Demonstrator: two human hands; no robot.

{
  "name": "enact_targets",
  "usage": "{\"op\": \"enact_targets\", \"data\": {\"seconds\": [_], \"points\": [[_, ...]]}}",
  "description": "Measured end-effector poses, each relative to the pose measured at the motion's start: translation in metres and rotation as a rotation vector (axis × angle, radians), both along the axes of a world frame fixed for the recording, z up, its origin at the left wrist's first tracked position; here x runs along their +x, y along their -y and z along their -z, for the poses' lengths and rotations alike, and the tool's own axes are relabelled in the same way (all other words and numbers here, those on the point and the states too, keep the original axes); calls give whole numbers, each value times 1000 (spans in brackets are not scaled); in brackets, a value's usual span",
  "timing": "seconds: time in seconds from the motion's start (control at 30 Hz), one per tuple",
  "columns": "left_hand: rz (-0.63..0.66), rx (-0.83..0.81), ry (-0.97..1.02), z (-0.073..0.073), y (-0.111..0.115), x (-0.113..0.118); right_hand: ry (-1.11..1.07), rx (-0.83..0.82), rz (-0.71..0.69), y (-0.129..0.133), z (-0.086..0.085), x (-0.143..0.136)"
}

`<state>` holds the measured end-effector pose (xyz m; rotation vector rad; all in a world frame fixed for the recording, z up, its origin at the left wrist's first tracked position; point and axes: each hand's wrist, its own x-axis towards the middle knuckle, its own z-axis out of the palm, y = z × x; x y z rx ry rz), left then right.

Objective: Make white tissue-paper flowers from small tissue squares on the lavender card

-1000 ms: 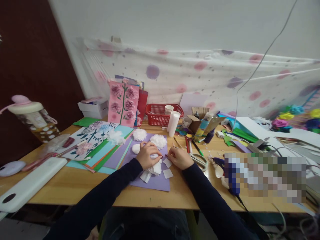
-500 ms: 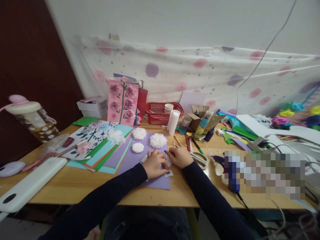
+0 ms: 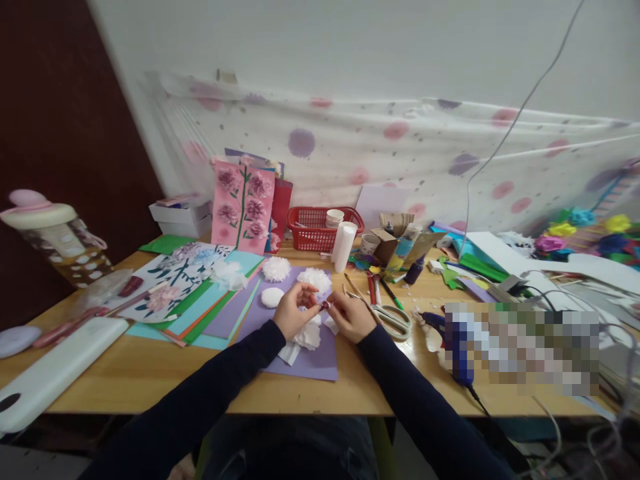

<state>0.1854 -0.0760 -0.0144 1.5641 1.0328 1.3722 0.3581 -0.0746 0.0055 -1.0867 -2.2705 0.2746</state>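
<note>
My left hand point(image 3: 299, 312) and my right hand point(image 3: 354, 317) meet fingertip to fingertip over a purple sheet of paper point(image 3: 323, 363). Both are closed in a pinch. Between the fingertips there may be a small white bit, too small to make out. Under my hands lie crumpled and flat white paper pieces point(image 3: 307, 337), partly hidden by my fingers. Two fluffy white paper flowers, a left one point(image 3: 277, 269) and a right one point(image 3: 315, 279), rest on the purple sheet's far part. A smooth white round pad point(image 3: 272, 297) sits just in front of the left flower.
Scissors point(image 3: 393, 322) and a blue glue gun point(image 3: 463, 360) lie on the right. Behind stand a white roll point(image 3: 344, 247), a red basket point(image 3: 320, 240) and a dark bottle point(image 3: 415, 270). Coloured sheets point(image 3: 200, 320) and a white device point(image 3: 70, 367) are on the left.
My hands have risen from the purple sheet and come together at the fingertips. The white paper pieces beneath them are now more exposed. The view has shifted slightly.
</note>
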Motion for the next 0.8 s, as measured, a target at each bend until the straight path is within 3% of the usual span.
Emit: {"op": "enact_targets", "data": {"seconds": [0.3, 0.5, 0.8], "points": [[-15, -59, 107, -6, 1, -1, -55, 24, 7, -1, 6, 1], [57, -159, 151, -7, -4, -5, -83, 25, 19, 1, 7, 0], [61, -146, 128, -4, -3, -5, -144, -13, 14, 0, 9, 0]]}}
